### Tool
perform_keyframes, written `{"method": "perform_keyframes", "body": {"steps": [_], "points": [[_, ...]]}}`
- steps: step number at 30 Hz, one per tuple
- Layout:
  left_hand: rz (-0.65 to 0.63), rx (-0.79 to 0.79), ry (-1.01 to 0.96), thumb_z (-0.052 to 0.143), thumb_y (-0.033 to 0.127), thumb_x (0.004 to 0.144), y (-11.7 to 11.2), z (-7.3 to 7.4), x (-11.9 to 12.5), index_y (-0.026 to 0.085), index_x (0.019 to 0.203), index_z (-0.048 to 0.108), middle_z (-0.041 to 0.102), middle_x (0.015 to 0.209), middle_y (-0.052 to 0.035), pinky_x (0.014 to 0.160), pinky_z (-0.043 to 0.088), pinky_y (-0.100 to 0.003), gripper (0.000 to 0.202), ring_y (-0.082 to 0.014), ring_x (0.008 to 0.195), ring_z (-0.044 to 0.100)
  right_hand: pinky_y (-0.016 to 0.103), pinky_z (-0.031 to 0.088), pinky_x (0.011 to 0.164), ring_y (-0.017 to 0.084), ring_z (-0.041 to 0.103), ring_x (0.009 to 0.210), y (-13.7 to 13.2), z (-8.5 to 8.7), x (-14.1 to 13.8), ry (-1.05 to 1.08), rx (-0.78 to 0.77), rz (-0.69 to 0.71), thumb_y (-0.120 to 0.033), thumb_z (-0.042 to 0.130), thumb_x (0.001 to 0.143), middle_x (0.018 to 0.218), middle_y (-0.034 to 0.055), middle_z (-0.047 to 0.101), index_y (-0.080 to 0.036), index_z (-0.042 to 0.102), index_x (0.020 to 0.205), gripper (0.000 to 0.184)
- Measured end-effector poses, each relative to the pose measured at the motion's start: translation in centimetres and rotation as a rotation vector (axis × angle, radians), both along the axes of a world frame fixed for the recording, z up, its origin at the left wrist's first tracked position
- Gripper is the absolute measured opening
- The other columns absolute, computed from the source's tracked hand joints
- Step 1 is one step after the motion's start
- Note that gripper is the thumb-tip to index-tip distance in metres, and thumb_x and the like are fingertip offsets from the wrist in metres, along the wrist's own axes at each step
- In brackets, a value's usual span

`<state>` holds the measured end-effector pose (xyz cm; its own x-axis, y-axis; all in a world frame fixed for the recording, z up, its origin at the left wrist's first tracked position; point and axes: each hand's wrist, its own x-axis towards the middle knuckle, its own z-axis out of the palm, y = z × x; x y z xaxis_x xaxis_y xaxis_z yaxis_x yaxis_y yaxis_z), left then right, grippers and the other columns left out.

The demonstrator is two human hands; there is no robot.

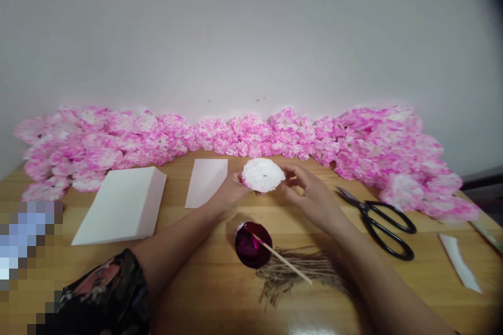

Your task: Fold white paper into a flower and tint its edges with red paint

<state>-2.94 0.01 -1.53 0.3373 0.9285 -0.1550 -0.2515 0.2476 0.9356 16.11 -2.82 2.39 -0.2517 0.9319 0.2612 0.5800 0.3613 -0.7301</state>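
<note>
A round white paper flower (262,174) with a small dark dot at its centre is held up above the middle of the table. My left hand (230,191) is closed on its left side, with most of the fingers hidden behind it. A bit of pink shows at that edge. At the flower's right rim, my right hand (314,199) has thumb and fingers curled in, the fingertips on the petal edge. Below the flower stands a small cup of dark magenta liquid (251,251), with a thin wooden stick (291,264) leaning out of it to the right.
Brown twig-like stems (302,267) lie behind the stick. Black-handled scissors (365,209) rest on the right, near a white paper strip (459,261). On the left are a thick white paper stack (113,204) and a single sheet (206,180). Pink-and-white flowers (251,136) line the wall.
</note>
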Motion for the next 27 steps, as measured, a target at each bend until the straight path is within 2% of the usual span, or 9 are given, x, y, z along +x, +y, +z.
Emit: {"method": "perform_keyframes", "body": {"steps": [4, 9, 14, 18, 20, 23, 25, 27], "points": [[0.008, -0.049, -0.089, 0.086, 0.03, 0.051, -0.5, 0.6, 0.5, 0.011, 0.069, 0.071, 0.067, 0.062, -0.0041, 0.06, 0.044, -0.025, 0.031, -0.0104, 0.057, 0.054, 0.03, 0.051, 0.067, 0.017, 0.063, 0.073, -0.2, 0.1, -0.8, 0.063, 0.0, 0.009, -0.023, 0.066, 0.08, 0.088, 0.0037, 0.068, -0.02, 0.064, 0.104, 0.025], [-0.04, -0.072, -0.197, 0.081, 0.026, 0.059, -1.0, 0.7, 0.9, 0.011, 0.074, 0.071, 0.067, 0.065, -0.0045, 0.062, 0.043, -0.025, 0.023, -0.0116, 0.06, 0.056, 0.027, 0.047, 0.067, 0.015, 0.06, 0.072, -0.4, 0.0, -1.0, 0.042, 0.105, 0.031, -0.02, 0.062, 0.083, 0.084, 0.0026, 0.067, -0.02, 0.067, 0.096, 0.014], [-0.067, -0.045, -0.11, 0.079, 0.028, 0.064, -1.3, 0.7, 0.9, 0.01, 0.076, 0.071, 0.067, 0.066, -0.0049, 0.063, 0.044, -0.026, 0.023, -0.0112, 0.06, 0.056, 0.024, 0.044, 0.064, 0.013, 0.059, 0.068, -0.5, -0.1, -1.0, 0.084, 0.104, -0.021, -0.018, 0.057, 0.083, 0.079, 0.0012, 0.067, -0.018, 0.066, 0.084, 0.01], [-0.069, 0.042, -0.043, 0.077, 0.027, 0.067, -1.0, 0.8, 0.6, 0.011, 0.096, 0.068, 0.067, 0.071, -0.0032, 0.062, 0.044, -0.025, 0.034, -0.0109, 0.062, 0.057, 0.023, 0.042, 0.059, 0.013, 0.056, 0.062, -0.5, 0.0, -1.0, 0.099, 0.079, -0.096, -0.019, 0.056, 0.08, 0.071, -0.0006, 0.065, -0.019, 0.066, 0.079, 0.01], [-0.041, 0.062, -0.028, 0.078, 0.024, 0.066, -0.8, 1.0, 0.4, 0.013, 0.104, 0.065, 0.065, 0.069, -0.0004, 0.059, 0.043, -0.023, 0.041, -0.0095, 0.06, 0.055, 0.024, 0.042, 0.059, 0.013, 0.056, 0.061, -0.5, 0.0, -0.9, 0.105, 0.053, -0.113, -0.02, 0.056, 0.079, 0.071, -0.0005, 0.065, -0.018, 0.066, 0.08, 0.01], [-0.019, 0.076, -0.016, 0.076, 0.021, 0.066, -0.5, 1.1, 0.1, 0.013, 0.102, 0.064, 0.061, 0.066, 0.002, 0.057, 0.041, -0.022, 0.039, -0.0075, 0.057, 0.052, 0.026, 0.046, 0.065, 0.015, 0.06, 0.068, -0.4, -0.1, -0.7, 0.155, -0.006, -0.098, -0.022, 0.057, 0.08, 0.079, 0.0018, 0.068, -0.018, 0.067, 0.086, 0.012], [-0.001, 0.086, -0.025, 0.074, 0.022, 0.069, -0.5, 1.0, 0.0, 0.013, 0.1, 0.064, 0.061, 0.065, 0.0021, 0.059, 0.042, -0.022, 0.034, -0.0076, 0.058, 0.052, 0.028, 0.049, 0.07, 0.015, 0.062, 0.074, -0.3, -0.1, -0.6, 0.211, -0.061, -0.066, -0.024, 0.06, 0.08, 0.089, 0.0033, 0.069, -0.019, 0.065, 0.104, 0.026], [0.029, 0.1, -0.041, 0.072, 0.025, 0.072, -0.5, 0.9, 0.0, 0.013, 0.1, 0.063, 0.061, 0.065, 0.0021, 0.061, 0.043, -0.023, 0.031, -0.0078, 0.058, 0.052, 0.029, 0.051, 0.072, 0.015, 0.062, 0.076, -0.3, -0.2, -0.6, 0.238, -0.128, -0.033, -0.025, 0.065, 0.078, 0.095, 0.0034, 0.068, -0.021, 0.056, 0.125, 0.048]]}}
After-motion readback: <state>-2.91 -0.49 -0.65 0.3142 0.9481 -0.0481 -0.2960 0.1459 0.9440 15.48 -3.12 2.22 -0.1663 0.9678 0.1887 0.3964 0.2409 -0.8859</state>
